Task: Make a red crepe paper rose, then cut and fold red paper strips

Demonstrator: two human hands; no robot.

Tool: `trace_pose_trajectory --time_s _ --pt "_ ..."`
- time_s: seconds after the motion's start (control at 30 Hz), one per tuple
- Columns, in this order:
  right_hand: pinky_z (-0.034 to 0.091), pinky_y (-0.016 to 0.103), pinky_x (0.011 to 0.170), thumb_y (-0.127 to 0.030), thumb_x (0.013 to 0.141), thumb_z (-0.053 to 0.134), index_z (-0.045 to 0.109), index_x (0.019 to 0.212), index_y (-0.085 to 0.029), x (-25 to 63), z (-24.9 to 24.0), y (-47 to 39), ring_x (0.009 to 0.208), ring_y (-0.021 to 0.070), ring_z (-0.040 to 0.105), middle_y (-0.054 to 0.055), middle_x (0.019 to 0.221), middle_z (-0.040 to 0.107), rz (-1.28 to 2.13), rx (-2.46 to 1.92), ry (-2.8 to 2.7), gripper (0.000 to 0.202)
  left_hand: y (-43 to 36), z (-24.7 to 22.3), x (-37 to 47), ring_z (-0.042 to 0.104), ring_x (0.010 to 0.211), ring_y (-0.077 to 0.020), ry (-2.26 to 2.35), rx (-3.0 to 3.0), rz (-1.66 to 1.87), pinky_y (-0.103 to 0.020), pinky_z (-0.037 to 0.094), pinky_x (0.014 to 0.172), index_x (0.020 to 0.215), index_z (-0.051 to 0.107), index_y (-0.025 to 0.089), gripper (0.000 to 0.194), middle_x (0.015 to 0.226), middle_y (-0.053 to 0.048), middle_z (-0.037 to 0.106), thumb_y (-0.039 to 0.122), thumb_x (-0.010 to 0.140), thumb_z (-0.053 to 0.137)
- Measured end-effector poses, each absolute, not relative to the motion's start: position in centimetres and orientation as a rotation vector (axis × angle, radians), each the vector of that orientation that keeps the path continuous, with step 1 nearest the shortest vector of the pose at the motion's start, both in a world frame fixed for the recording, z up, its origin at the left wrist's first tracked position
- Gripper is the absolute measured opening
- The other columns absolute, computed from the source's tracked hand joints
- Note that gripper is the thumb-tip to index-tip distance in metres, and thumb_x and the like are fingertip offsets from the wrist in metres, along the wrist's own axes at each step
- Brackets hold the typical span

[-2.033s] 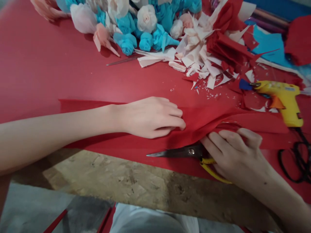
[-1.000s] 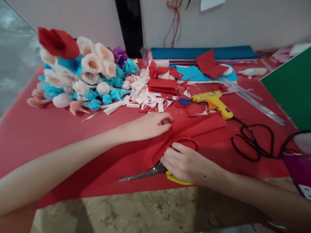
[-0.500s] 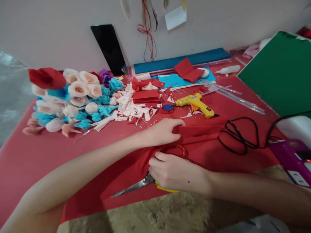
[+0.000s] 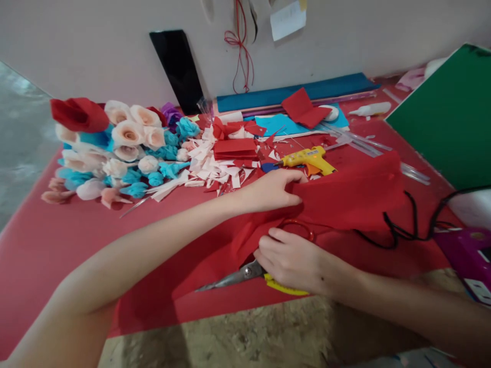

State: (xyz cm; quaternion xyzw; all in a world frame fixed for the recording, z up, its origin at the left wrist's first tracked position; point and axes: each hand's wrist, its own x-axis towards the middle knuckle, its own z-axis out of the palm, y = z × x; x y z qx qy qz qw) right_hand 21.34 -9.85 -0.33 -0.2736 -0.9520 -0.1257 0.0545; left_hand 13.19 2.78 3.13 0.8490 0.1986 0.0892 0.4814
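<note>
A sheet of red crepe paper (image 4: 345, 197) stretches rightward from my left hand (image 4: 278, 190), whose thumb and fingers are closed on it. Below, my right hand (image 4: 293, 259) is curled over the handles of a pair of scissors (image 4: 245, 273), with a red loop above the hand and a yellow one below. Its fingertips also meet the red paper; whether they pinch it I cannot tell. The metal blades point left and look nearly closed, lying over red paper near the table's front edge.
Paper flowers (image 4: 128, 134) crowd the left, beside paper scraps (image 4: 203, 158). A yellow glue gun (image 4: 307, 158) lies behind my left hand. To the right are a black cord (image 4: 410, 230), a purple power strip (image 4: 456, 250) and a green board (image 4: 445, 117). A black phone (image 4: 178, 71) leans on the wall.
The red paper's right part has lifted and spread out, now covering part of the glue gun and cord. Both hands and the scissors have shifted right; the view has moved slightly too.
</note>
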Motion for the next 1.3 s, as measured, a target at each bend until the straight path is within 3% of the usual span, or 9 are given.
trace_pose_trajectory --time_s 0.2,0.37,0.47,0.53,0.67,0.83,1.1,1.3 --pt "0.028 0.032 0.068 -0.013 0.083 0.047 0.058 0.077 -0.015 23.5 0.2 -9.5 0.069 0.0167 0.041 0.003 0.068 0.053 -0.386 -0.933 -2.927 0.012 3.2 3.1 15.8 0.056 0.081 -0.0145 0.424 2.081 0.267 -0.027 0.044 0.081 0.079 0.059 0.011 0.016 0.084 -0.001 0.062 0.003 0.067 0.052" --pt "0.027 0.030 0.067 -0.017 0.079 0.051 0.056 0.073 -0.017 24.8 0.5 -8.9 0.062 0.0160 0.040 0.001 0.063 0.053 -0.394 -0.980 -2.941 0.008 3.6 2.9 15.5 0.055 0.103 -0.0152 0.403 2.163 0.511 -0.024 0.042 0.094 0.109 0.052 0.004 0.032 0.113 -0.011 0.059 0.008 0.078 0.053" --pt "0.029 0.030 0.071 -0.015 0.079 0.049 0.057 0.075 -0.017 25.0 0.4 -8.9 0.063 0.0168 0.043 0.002 0.066 0.055 -0.419 -0.966 -2.898 0.009 3.7 3.0 12.1 0.057 0.097 -0.0120 0.352 2.306 0.599 -0.022 0.044 0.090 0.105 0.055 0.011 0.025 0.107 -0.007 0.062 0.007 0.084 0.043" --pt "0.030 0.031 0.073 -0.012 0.080 0.044 0.058 0.076 -0.016 25.0 0.3 -9.0 0.065 0.0175 0.043 0.003 0.068 0.056 -0.429 -0.947 -2.888 0.015 3.4 2.9 8.6 0.059 0.089 -0.0121 0.294 2.438 0.525 -0.025 0.046 0.085 0.096 0.058 0.017 0.024 0.096 -0.003 0.065 0.008 0.086 0.038" --pt "0.031 0.032 0.075 -0.010 0.086 0.033 0.059 0.079 -0.015 25.1 0.1 -9.3 0.067 0.0178 0.043 0.005 0.072 0.058 -0.411 -0.951 -2.869 0.028 1.7 2.0 0.7 0.059 0.090 -0.0166 0.232 2.661 0.346 -0.030 0.048 0.083 0.094 0.060 0.016 0.024 0.095 -0.006 0.066 0.009 0.087 0.038" --pt "0.031 0.032 0.077 -0.007 0.088 0.027 0.060 0.084 -0.013 25.1 0.0 -9.4 0.071 0.0174 0.045 0.005 0.074 0.058 -0.447 -0.983 -2.856 0.033 -0.5 0.6 -5.3 0.057 0.105 -0.0207 0.225 2.773 0.234 -0.036 0.045 0.095 0.113 0.056 0.014 0.036 0.111 -0.010 0.065 0.005 0.082 0.040" --pt "0.031 0.037 0.082 -0.003 0.085 0.029 0.059 0.097 -0.011 25.5 0.2 -10.3 0.086 0.0203 0.046 0.007 0.084 0.059 -0.633 -1.140 -2.832 0.034 -1.2 -0.8 -6.0 0.053 0.115 -0.0220 0.266 2.760 0.197 -0.040 0.040 0.102 0.121 0.053 0.013 0.038 0.125 -0.012 0.058 0.011 0.087 0.037" --pt "0.030 0.037 0.081 -0.007 0.081 0.033 0.061 0.091 -0.012 25.3 0.4 -10.2 0.087 0.0215 0.046 0.010 0.086 0.060 -0.680 -1.227 -2.850 0.030 -1.0 -1.2 -4.7 0.050 0.116 -0.0226 0.280 2.694 0.257 -0.040 0.037 0.103 0.119 0.055 0.012 0.036 0.125 -0.013 0.057 0.012 0.089 0.035"
